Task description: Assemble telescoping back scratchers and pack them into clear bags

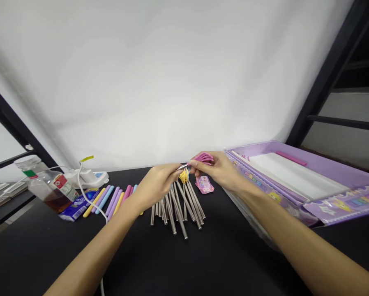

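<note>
My left hand [160, 183] is closed round a thin metal rod [182, 167] that points to the right. At its far end my right hand [223, 168] pinches a pink back scratcher head [204, 157] with curved, finger-like prongs. Whether rod and head are joined is hidden by my fingers. Below both hands, several metal rods [180, 209] lie fanned out on the black table. A yellow claw-shaped head [183, 176] shows at their far end, with a bit of light blue beside it. Small pink printed cards [205, 184] lie under my right hand.
Several coloured tubes [113, 202] lie in a row at left, partly behind my left arm. Further left stand a bottle of brown liquid [53, 187], a blue packet [76, 207] and a white power strip [98, 179] with a cable. An open purple box [326, 172] sits at right.
</note>
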The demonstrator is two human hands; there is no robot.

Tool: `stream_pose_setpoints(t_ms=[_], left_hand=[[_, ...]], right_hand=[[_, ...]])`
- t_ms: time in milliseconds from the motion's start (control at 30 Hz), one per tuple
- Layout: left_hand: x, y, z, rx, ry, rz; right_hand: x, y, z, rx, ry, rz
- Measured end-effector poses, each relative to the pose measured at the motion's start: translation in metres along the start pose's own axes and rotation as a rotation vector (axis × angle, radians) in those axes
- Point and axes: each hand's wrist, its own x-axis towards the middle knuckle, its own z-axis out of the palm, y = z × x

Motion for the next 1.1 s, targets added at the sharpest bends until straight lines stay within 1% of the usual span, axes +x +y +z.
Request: stream_pose_setpoints(t_ms=[67, 133, 200, 267, 367, 500, 567, 667, 767, 867, 967, 1033, 1100], left_hand=[[0.001, 0.002, -0.005, -0.076, -0.035, -0.070], [0.001, 0.000, -0.009, -0.110, -0.024, -0.122], [-0.001, -0.004, -0.011, -0.105, -0.008, -0.127], [-0.003, -0.009, -0.010, -0.053, -0.008, -0.102], [-0.008, -0.014, -0.003, 0.098, 0.017, -0.074], [-0.015, -0.015, 0.009, 0.318, 0.087, -0.024], [-0.017, -0.015, 0.013, 0.342, 0.145, 0.014], [-0.020, -0.015, 0.014, 0.310, 0.240, 0.074], [-0.021, -0.018, 0.014, 0.276, 0.293, 0.101], [-0.021, -0.019, 0.015, 0.240, 0.305, 0.104], [-0.021, -0.018, 0.016, 0.197, 0.292, 0.092], [-0.021, -0.014, 0.017, 0.134, 0.273, 0.029], [-0.020, -0.010, 0.018, 0.058, 0.237, -0.074]], right_hand=[[-0.001, -0.003, -0.004, 0.023, 0.042, 0.021], [-0.001, -0.003, -0.008, 0.055, 0.109, 0.041], [-0.001, -0.001, -0.009, 0.095, 0.153, 0.079], [-0.002, 0.002, -0.007, 0.145, 0.178, 0.139], [-0.003, 0.006, 0.000, 0.256, 0.224, 0.217], [-0.004, 0.012, 0.010, 0.418, 0.259, 0.296], [-0.005, 0.014, 0.012, 0.462, 0.243, 0.321], [-0.006, 0.016, 0.012, 0.525, 0.214, 0.359], [-0.006, 0.020, 0.011, 0.575, 0.203, 0.389], [-0.006, 0.022, 0.011, 0.497, 0.191, 0.379], [-0.004, 0.016, 0.006, 0.366, 0.196, 0.371], [-0.002, 0.005, -0.006, 0.228, 0.233, 0.329], [-0.001, -0.006, -0.026, -0.035, 0.317, 0.229]])
